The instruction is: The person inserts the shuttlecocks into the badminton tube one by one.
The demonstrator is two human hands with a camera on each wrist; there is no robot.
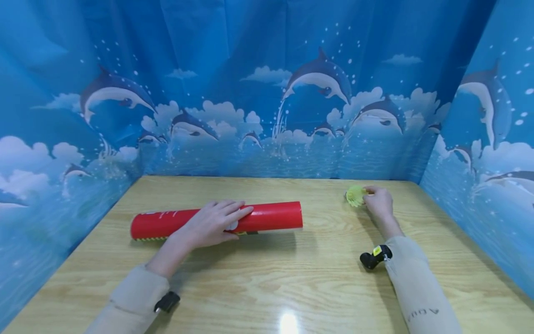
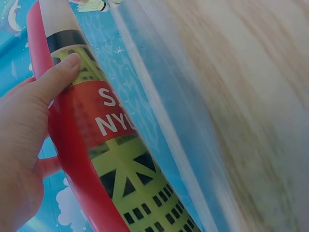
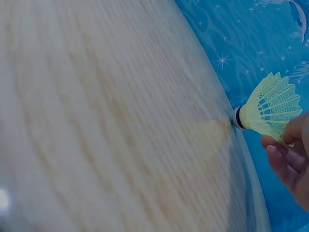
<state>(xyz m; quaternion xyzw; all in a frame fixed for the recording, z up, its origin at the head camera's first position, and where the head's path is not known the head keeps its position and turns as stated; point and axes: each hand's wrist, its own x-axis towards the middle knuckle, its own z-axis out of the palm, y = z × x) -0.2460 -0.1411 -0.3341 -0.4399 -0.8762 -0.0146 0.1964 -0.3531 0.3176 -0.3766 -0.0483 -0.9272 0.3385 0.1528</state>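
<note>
My left hand grips a long red shuttlecock tube around its middle, fingers over the top and thumb on the near side. The left wrist view shows the tube's clear side, with yellow-green netting and white lettering on a red band. A shadow falls on the table below it. At the back right, my right hand pinches the skirt of a yellow-green shuttlecock between thumb and fingers. In the right wrist view the shuttlecock's white cork with a dark band points down at the table surface.
The light wood-grain table spans the space below both hands. A blue dolphin-print curtain stands along its back and both sides. Small black cameras sit on both wrists.
</note>
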